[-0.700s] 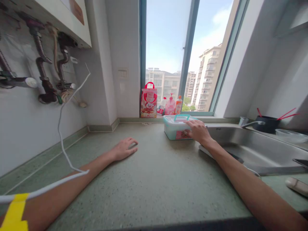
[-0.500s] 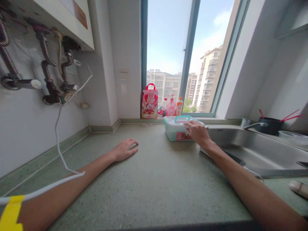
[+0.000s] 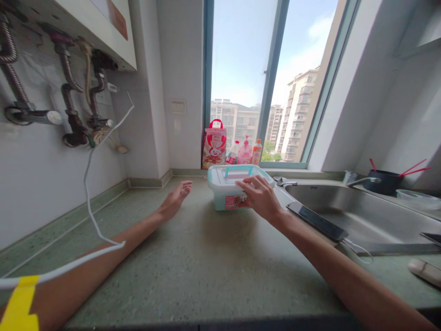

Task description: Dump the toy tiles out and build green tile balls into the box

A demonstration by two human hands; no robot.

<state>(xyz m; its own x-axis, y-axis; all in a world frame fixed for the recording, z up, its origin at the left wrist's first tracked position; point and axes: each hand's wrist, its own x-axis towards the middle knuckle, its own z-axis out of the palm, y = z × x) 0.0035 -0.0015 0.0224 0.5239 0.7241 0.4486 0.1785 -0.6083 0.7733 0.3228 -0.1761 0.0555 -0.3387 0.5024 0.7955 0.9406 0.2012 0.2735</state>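
Note:
A small clear plastic box (image 3: 225, 191) with a teal folding handle and a red label stands on the green speckled counter (image 3: 206, 257). My right hand (image 3: 261, 197) lies on the box's front right corner, fingers spread over the lid and side. My left hand (image 3: 175, 200) is raised a little off the counter, fingers apart and empty, just left of the box and apart from it.
A phone (image 3: 317, 220) with a cable lies on the rim of the steel sink (image 3: 361, 216) at right. A red bag (image 3: 214, 149) and bottles (image 3: 245, 153) stand on the windowsill. Pipes (image 3: 69, 101) and a white cord (image 3: 93, 211) hang on the left wall.
The box has slid left and toward me under my right hand, uncovering the phone. My left hand lifted off the counter and moved forward toward the box.

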